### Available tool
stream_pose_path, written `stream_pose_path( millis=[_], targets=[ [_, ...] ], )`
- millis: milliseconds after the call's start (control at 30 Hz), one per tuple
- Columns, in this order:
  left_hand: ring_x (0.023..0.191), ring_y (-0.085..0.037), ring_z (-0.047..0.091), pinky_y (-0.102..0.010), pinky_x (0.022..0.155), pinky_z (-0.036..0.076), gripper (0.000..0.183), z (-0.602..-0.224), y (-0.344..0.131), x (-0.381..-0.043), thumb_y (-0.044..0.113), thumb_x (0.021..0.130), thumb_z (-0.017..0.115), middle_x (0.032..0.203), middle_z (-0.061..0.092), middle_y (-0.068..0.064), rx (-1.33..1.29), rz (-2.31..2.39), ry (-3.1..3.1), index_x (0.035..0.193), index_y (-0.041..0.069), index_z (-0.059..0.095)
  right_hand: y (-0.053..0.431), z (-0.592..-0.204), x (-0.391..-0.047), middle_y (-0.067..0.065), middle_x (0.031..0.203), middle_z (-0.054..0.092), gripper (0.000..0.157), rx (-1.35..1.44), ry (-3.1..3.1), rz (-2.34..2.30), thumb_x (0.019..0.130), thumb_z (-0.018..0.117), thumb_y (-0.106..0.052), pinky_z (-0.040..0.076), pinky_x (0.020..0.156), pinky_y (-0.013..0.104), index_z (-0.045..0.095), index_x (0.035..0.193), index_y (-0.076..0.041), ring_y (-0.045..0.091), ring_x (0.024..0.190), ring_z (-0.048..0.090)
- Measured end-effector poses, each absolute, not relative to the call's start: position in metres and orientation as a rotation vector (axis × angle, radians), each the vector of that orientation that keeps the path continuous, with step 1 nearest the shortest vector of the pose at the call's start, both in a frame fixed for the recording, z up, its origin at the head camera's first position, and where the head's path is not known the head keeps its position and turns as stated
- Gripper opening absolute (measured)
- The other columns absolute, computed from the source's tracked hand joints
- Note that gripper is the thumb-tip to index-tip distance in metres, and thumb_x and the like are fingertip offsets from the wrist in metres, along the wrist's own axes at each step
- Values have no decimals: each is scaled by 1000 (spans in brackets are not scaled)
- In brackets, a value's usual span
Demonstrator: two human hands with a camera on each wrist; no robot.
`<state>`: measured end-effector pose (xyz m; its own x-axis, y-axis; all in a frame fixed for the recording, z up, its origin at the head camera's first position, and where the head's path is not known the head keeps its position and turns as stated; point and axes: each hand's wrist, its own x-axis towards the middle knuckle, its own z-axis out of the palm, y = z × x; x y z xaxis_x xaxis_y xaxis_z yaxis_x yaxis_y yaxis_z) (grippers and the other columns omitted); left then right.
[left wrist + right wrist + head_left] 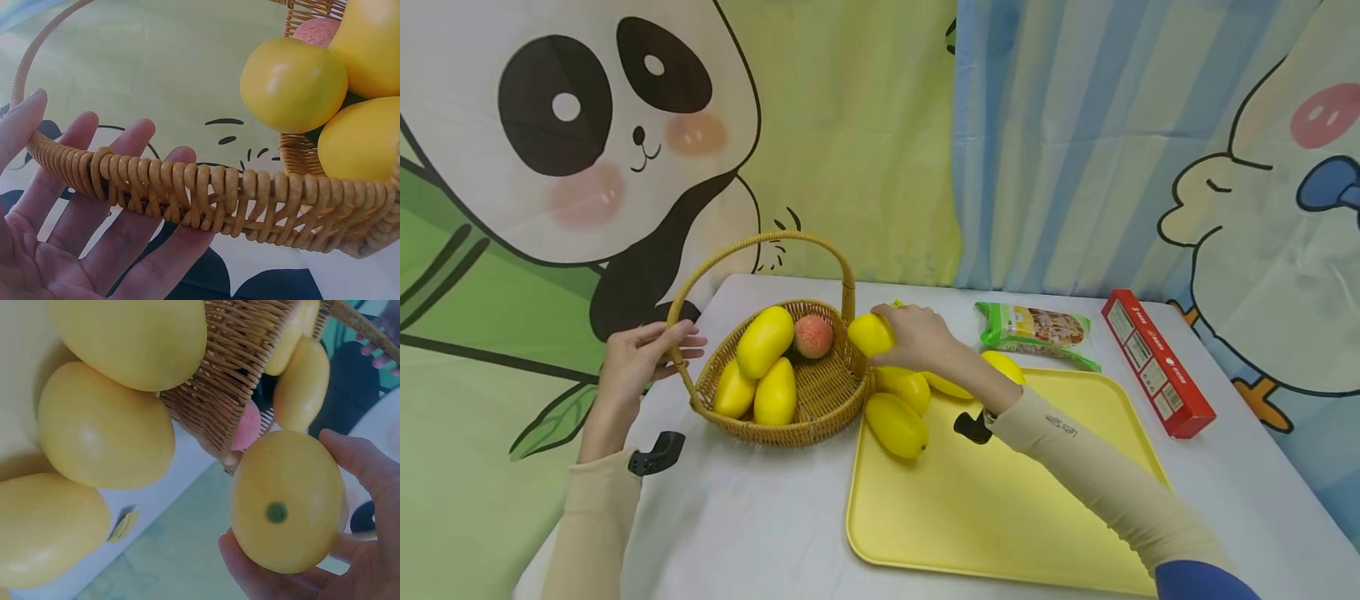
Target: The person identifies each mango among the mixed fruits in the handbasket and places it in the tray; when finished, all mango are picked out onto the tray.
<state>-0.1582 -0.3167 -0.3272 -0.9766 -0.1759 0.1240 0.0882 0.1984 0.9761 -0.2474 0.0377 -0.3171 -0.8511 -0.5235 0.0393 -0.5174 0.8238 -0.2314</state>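
My left hand [643,358] holds the wicker basket [816,432] by the side of its handle [156,184], the handle passing between thumb and fingers. In the left wrist view those fingers extend behind the weave. A yellow mango [287,500] is gripped in my right hand [917,337], just off the basket's right rim in the head view. Its dark green stem spot faces the right wrist camera. Inside the basket lie a stack of mangoes [765,342] and one pinkish-red peach [813,337].
Several more mangoes [897,426] lie at the left and back edges of a yellow tray [1000,517]. Behind the tray are a green packet [1037,329] and, farther right, a red box [1157,362]. A printed curtain [865,150] hangs behind the white table [737,517].
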Motion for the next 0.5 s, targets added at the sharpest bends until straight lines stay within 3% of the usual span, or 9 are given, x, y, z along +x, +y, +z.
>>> stream_pose_path(
  millis=[500],
  targets=[
    [76, -7, 72, -19, 65, 54, 16, -329, -316, -158, 27, 93, 65, 82, 75, 8, 78, -1908, -2225, 99, 14, 72, 108, -343, -204, 15, 107, 68, 74, -643, 3072, -485, 77, 77, -43, 49, 61, 37, 49, 136, -8, 27, 78, 63]
  ],
)
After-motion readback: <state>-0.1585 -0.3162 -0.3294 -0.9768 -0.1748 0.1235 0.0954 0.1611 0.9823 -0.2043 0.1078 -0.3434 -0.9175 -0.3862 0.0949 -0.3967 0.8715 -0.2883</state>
